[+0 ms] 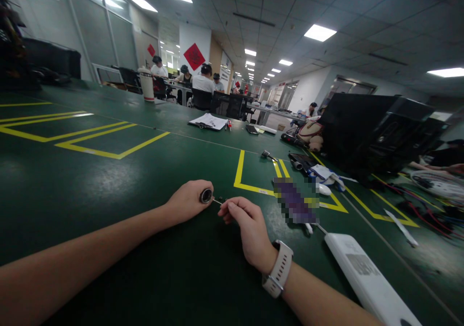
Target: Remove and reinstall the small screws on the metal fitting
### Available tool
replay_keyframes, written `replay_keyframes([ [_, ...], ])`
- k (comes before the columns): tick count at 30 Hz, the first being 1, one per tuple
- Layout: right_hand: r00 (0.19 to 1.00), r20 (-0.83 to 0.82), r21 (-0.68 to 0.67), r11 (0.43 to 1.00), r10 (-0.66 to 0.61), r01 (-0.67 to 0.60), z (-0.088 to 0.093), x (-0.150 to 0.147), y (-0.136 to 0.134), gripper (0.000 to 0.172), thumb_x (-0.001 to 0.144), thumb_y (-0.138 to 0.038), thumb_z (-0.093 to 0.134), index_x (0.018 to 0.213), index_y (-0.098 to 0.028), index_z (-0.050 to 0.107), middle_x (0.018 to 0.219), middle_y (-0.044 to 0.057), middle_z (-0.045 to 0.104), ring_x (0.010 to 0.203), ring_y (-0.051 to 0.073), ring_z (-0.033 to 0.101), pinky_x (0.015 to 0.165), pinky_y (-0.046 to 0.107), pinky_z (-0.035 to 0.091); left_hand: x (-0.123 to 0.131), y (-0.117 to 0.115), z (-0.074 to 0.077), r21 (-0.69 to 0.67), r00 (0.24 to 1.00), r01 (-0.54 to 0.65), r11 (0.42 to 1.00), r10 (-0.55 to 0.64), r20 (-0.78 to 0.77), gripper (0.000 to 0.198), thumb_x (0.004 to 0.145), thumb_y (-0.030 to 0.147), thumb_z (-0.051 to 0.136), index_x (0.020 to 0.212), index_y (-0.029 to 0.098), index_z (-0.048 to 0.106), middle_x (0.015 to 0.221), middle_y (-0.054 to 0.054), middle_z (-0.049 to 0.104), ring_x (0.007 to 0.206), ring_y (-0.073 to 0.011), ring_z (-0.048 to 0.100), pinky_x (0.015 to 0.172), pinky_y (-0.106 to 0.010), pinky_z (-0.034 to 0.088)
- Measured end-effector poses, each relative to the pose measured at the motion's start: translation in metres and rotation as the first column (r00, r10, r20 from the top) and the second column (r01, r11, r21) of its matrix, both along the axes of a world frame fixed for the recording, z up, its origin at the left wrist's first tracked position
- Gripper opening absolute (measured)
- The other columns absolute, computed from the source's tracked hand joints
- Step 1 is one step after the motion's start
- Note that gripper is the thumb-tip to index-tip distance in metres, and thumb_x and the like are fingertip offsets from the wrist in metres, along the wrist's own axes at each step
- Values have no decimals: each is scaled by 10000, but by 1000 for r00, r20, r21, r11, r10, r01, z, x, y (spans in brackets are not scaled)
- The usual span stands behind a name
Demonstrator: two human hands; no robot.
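Left hand (pixel 188 201) grips a small round black metal-rimmed part (pixel 206 196); right hand (pixel 246 224) pinches a thin silvery pin (pixel 216 200), lying level, tip just beside that part

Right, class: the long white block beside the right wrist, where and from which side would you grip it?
Probably grip the white block mid-length, across its narrow width, from above: it lies flat on the table with both long edges exposed.

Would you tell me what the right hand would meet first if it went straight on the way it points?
Most likely the small round part pinched in the left hand; the right hand and its thin pin point straight at it, close by.
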State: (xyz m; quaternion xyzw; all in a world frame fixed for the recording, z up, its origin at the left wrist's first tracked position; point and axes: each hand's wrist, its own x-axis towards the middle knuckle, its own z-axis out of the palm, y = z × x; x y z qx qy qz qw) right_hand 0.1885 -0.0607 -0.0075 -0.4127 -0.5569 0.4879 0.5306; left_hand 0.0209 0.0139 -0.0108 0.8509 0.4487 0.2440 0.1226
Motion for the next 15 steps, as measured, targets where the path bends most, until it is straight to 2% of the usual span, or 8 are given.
replay_keyframes([
  [3, 999, 10, 2, 999, -40, 40, 1, 0, 0, 188, 813, -242, 503, 724, -172, 654, 720, 21, 624, 673, 139, 535, 631, 268, 416, 0, -1, 0, 1, 1000, 19, 1000, -19, -23, 58, 722, 189, 502, 665, 184, 493, 660, 15, 546, 631, -150, 529, 562, -245, 354],
  [7, 1000, -7, -42, 999, -9, 9, 0, 1, 2, 182, 780, -232, 514, 687, -159, 652, 668, 22, 620, 636, 136, 526, 602, 265, 404, 0, -2, 1, 38, 994, 68, 997, -65, -84, 46, 709, 139, 508, 679, 173, 514, 687, 4, 559, 665, -157, 533, 598, -255, 362],
  [11, 984, -180, -108, 994, -11, -8, -3, 5, 8, 174, 729, -195, 500, 631, -149, 637, 601, 24, 611, 565, 127, 510, 546, 255, 378, -1, -1, 0, 74, 984, 148, 986, -140, -108, 65, 727, 125, 503, 682, 167, 521, 692, 2, 557, 669, -154, 527, 643, -271, 371],
  [15, 944, -327, -181, 983, -32, -29, -4, 6, 14, 166, 683, -182, 497, 585, -136, 622, 558, 27, 598, 503, 115, 482, 497, 243, 347, -3, 1, -1, 43, 974, 220, 975, -217, -62, 55, 745, 142, 504, 696, 165, 517, 696, 3, 553, 667, -147, 529, 641, -260, 381],
])
